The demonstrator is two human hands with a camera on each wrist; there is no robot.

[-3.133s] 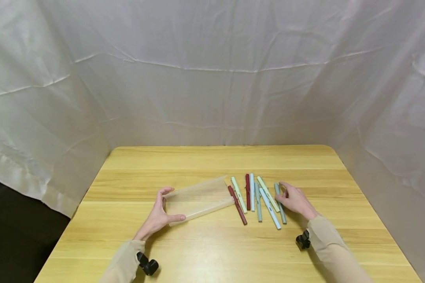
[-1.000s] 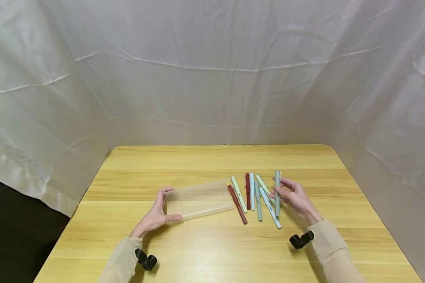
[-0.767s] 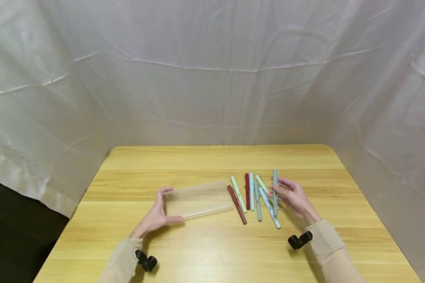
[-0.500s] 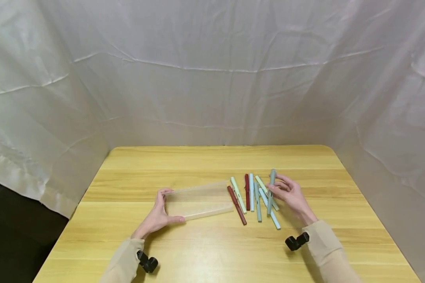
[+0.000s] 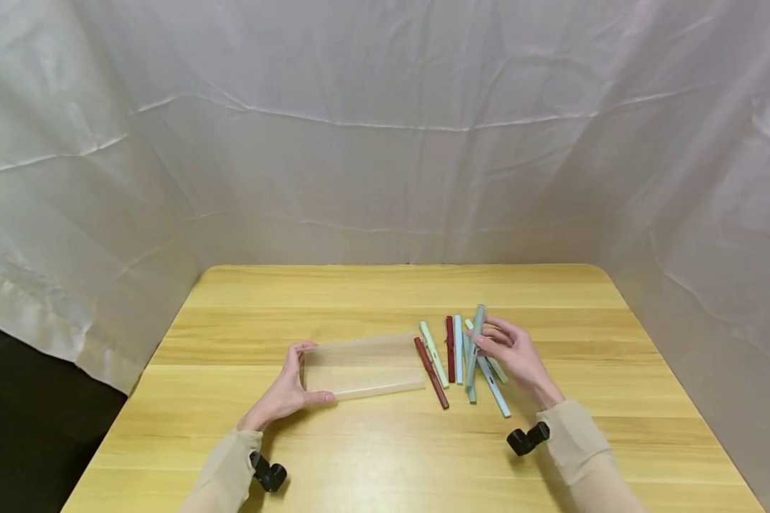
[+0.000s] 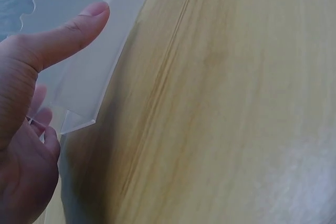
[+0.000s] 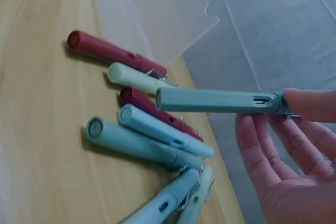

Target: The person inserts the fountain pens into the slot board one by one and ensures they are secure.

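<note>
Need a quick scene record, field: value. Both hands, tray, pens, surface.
left hand: grips one end of the clear tray
right hand: holds a teal pen, raised off the table
tray contents: no pens visible inside
loose pens: two dark red pens, two pale green pens, two light blue pens, another teal pen
surface: wood-grain table

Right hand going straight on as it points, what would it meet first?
Probably the slender light blue pen beside the slender dark red pen, though the right hand may pass above; depth is unclear.
</note>
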